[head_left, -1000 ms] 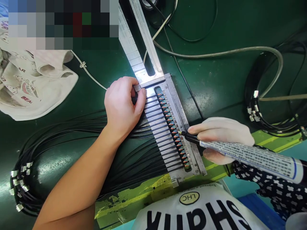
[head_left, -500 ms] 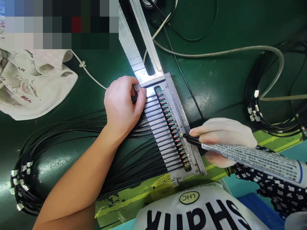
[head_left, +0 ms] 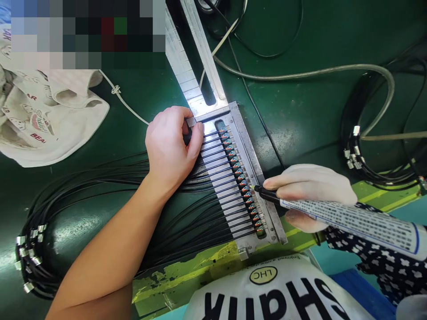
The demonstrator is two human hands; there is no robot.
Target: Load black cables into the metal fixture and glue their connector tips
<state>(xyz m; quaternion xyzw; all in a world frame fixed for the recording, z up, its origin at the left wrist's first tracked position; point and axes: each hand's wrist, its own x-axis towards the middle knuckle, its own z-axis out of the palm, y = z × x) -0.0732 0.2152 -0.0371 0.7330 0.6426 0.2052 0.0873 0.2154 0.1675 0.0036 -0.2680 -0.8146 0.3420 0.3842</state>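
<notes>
My left hand (head_left: pixel 174 149), bare, is closed at the upper left edge of a metal fixture (head_left: pixel 215 171), thumb and fingers around a small black part mostly hidden by them. Several black cables (head_left: pixel 220 182) lie side by side across the fixture. Their stripped ends, with small coloured wires (head_left: pixel 247 194), form a row over a slot. In a white glove, my right hand (head_left: pixel 316 189) grips a marker pen (head_left: pixel 347 224) with a printed white barrel. Its pale tip is at the middle of the row; whether it touches a wire I cannot tell.
A slotted metal arm (head_left: pixel 196 66) extends from the fixture's far end. Coiled cables with metal ends lie at left (head_left: pixel 33 253) and right (head_left: pixel 353 153). A printed cloth (head_left: pixel 50 133) sits at upper left. A grey hose (head_left: pixel 307 73) crosses the green table (head_left: pixel 283 35).
Both hands, the pen and the fixture hold nearly the same places. The cloth and left cable coil appear shifted very slightly to the right.
</notes>
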